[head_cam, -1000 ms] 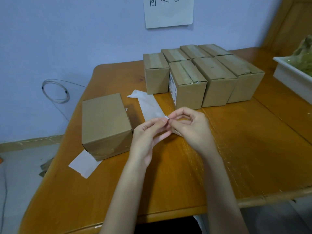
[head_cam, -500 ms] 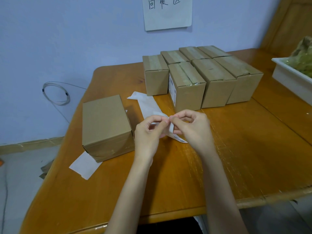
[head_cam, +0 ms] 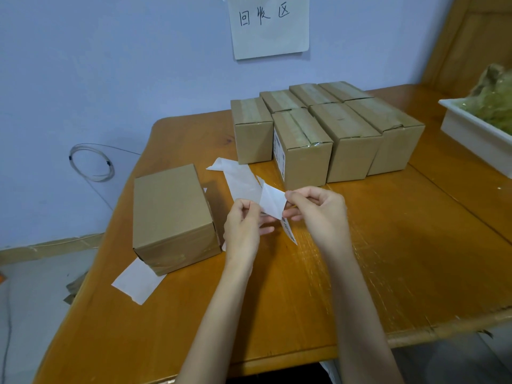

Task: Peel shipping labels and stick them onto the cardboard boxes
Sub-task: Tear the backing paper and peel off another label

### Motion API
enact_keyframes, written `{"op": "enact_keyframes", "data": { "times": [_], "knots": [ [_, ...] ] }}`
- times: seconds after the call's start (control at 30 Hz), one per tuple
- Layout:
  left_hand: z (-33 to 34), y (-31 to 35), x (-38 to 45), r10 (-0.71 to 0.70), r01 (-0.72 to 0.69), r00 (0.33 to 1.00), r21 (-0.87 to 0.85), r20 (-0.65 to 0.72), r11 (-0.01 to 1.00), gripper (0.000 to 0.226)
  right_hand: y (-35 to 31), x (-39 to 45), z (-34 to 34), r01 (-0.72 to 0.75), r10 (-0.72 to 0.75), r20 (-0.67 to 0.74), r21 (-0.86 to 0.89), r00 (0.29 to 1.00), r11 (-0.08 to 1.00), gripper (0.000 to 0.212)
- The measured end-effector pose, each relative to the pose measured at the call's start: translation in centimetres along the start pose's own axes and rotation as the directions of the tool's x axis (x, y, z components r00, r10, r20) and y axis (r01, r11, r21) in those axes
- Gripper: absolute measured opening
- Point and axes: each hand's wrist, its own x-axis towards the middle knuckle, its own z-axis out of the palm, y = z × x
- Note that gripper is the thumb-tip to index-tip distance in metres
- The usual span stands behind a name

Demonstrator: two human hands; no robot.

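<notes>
Mid-frame above the counter point(head_cam: 388, 245): left hand point(head_cam: 243, 228) and right hand point(head_cam: 318, 209) pinching shipping label point(head_cam: 273, 200) and backing, parting them for peeling.

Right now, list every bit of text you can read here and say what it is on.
"回收区": handwritten on the white paper sign taped to the wall.
Shipping label on the side of the front cardboard box: printed, too small to read.
Label strip hanging below the right hand: print blurred, unreadable.

Wooden table point(head_cam: 415, 259) — cardboard boxes point(head_cam: 352, 139), paper sheets point(head_cam: 138, 281), white tray point(head_cam: 476, 139).
</notes>
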Motion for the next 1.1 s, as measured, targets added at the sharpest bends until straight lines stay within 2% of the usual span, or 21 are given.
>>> {"op": "enact_keyframes", "data": {
  "times": [0.27,0.5,0.73,0.93,1.0,1.1],
  "knots": [
    [1.0,-1.7,1.3,0.004,-0.013,1.0,0.378,0.025,0.926,0.013,-0.4,-0.1,-0.7,-0.128,0.128,0.01,0.154,0.992,0.98,0.016],
    [1.2,-2.4,1.3,0.082,-0.089,0.996,0.572,0.037,0.815,0.01,-1.4,-0.2,-1.5,-0.153,0.164,0.011,0.433,0.986,0.888,0.015],
    [1.4,-2.5,1.0,0.19,-0.178,0.98,0.651,0.053,0.738,0.005,-2.1,0.1,-2.2,-0.107,0.2,-0.05,0.706,0.979,0.7,0.016],
    [1.4,-2.8,0.9,0.261,-0.268,0.958,0.708,0.121,0.654,0.007,-1.4,0.4,-2.5,-0.061,0.344,-0.171,0.818,0.923,0.572,0.012],
    [1.5,-2.9,0.9,0.273,-0.29,0.951,0.71,0.142,0.642,0.008,-1.2,0.6,-2.7,-0.017,0.366,-0.231,0.827,0.901,0.562,0.012],
    [1.6,-2.8,0.9,0.3,-0.314,0.942,0.703,0.148,0.638,0.012,-0.9,0.7,-2.8,0.055,0.392,-0.359,0.792,0.847,0.608,0.013]
  ]
}}
